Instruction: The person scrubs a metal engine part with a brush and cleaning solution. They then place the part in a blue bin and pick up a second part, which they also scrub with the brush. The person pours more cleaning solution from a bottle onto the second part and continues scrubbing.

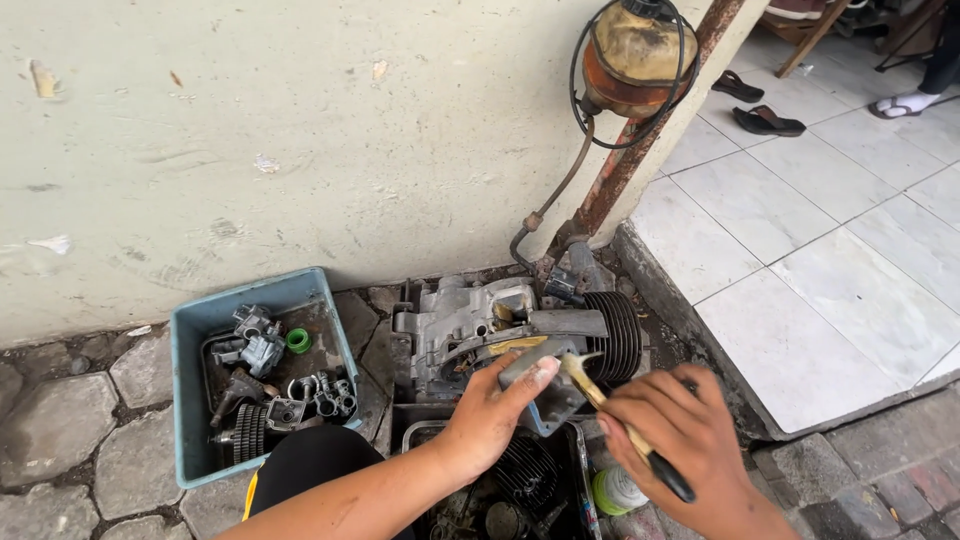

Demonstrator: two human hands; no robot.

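My left hand (490, 415) grips a flat grey metal part (545, 385) and holds it over a dark tray of liquid (500, 490). My right hand (680, 440) is closed on a small brush with a black handle (625, 420), whose bristle end touches the top of the metal part. Just behind sits a grey engine crankcase (465, 325) with a black finned cylinder (615, 335) at its right.
A blue tub (255, 290) with several small engine parts and a green ring stands at the left on stone paving. A rusty fuel bottle (635, 50) with a hose hangs on the wall. White tiled floor lies to the right, with sandals (765, 120) and another person's foot.
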